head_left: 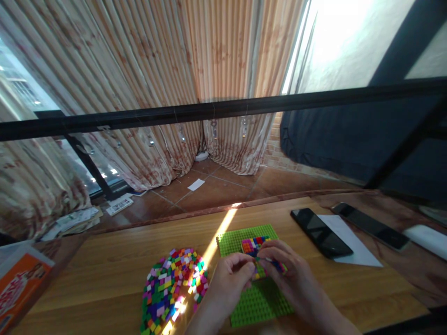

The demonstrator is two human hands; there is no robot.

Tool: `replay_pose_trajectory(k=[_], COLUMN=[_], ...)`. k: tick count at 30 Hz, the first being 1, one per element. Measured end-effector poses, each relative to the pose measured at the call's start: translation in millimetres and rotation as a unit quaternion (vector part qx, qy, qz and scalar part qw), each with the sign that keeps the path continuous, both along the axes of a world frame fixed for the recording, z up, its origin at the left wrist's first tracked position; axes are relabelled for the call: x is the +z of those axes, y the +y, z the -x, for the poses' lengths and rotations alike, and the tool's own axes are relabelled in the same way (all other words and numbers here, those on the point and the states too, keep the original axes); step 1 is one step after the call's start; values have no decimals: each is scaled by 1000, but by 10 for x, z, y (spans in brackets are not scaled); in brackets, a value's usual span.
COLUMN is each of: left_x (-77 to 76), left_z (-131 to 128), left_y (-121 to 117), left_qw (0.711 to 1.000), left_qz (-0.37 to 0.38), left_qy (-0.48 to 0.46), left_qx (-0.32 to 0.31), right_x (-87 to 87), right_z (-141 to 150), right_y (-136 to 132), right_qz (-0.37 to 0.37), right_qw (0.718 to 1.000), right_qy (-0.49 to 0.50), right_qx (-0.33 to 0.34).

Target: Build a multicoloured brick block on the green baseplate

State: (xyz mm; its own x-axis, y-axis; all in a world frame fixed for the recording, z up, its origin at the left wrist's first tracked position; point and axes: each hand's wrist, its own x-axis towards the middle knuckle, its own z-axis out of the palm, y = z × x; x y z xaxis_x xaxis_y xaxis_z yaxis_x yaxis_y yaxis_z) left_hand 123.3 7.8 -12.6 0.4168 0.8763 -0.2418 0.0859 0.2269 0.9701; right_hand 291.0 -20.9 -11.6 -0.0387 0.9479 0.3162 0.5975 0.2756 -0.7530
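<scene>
A green studded baseplate lies on the wooden table, with a cluster of multicoloured toy bricks built up near its middle. Over that cluster my two hands meet, fingertips almost touching. My left hand is closed, thumb against the curled fingers; whatever is in the pinch is too small to make out. My right hand bends its fingers together above the bricks and hides part of them. A small dark piece seems to be between the fingertips, but its kind is unclear. Left of the baseplate spreads a pile of loose coloured bricks.
Right of the baseplate, a black phone rests partly on a white sheet of paper. Beyond it lies another dark phone. An orange box stands at the left edge. A dark rail crosses before the curtains.
</scene>
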Motion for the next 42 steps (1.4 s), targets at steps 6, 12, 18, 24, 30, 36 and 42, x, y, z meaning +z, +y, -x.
replay_pose_trajectory(k=[6,12,18,24,30,36,42], left_x=[-69,-38,-17,-109,-82,-26,3], left_z=[-36,-88,-177,-206,-209,-215,-223], left_y=[-79,-139,-146,-137,-151,-163,-181], left_qw=[996,987,985,987,986,987,986], left_qz=[-75,-26,-3,-11,-20,-28,-43], left_qy=[37,24,16,11,17,29,41], left_qx=[-34,-159,-173,-161,-164,-155,-154], right_x=[-142,-211,-227,-251,-243,-188,-190], right_z=[-383,-371,-316,-274,-231,-145,-142], right_y=[68,85,113,101,113,151,155], right_qz=[5,-7,5,67,148,140,152], right_qw=[998,996,996,987,949,938,932], right_qy=[-16,-59,-39,114,244,282,293], right_qx=[-63,-60,-80,-91,-135,-143,-149])
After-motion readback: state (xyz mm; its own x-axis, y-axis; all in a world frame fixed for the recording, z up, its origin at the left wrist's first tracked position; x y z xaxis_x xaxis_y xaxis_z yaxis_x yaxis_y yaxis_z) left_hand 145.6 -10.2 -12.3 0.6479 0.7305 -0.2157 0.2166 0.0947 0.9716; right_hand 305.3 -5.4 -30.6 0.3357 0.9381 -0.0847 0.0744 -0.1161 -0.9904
